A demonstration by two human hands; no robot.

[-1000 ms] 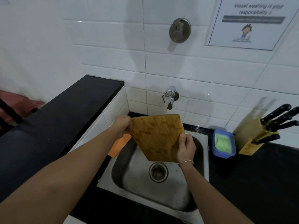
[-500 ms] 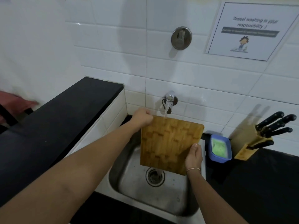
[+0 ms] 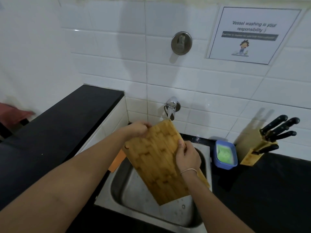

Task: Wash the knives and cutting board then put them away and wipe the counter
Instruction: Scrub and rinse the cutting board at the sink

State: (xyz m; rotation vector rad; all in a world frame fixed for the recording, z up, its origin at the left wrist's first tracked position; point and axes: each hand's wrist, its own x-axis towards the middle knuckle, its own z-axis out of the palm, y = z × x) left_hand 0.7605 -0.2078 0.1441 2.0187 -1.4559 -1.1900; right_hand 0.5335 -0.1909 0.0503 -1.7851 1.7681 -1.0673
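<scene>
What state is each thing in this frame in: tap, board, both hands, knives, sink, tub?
Chrome wall tap: running.
Bamboo cutting board: tilted over the sink, top corner at the stream.
Left hand: gripping the board's upper edge.
Right hand: gripping the board's right edge.
Black-handled knives: slotted in the wooden knife block.
Steel sink: wet.
Blue tub: uncovered, green contents.

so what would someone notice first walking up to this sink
The eye lands on the wooden cutting board, held tilted over the steel sink by both hands: the left hand grips its top corner, the right hand its right edge. Its top corner sits just under the running tap. On the black counter to the right stand a knife block with black handles and a blue tub.
</scene>
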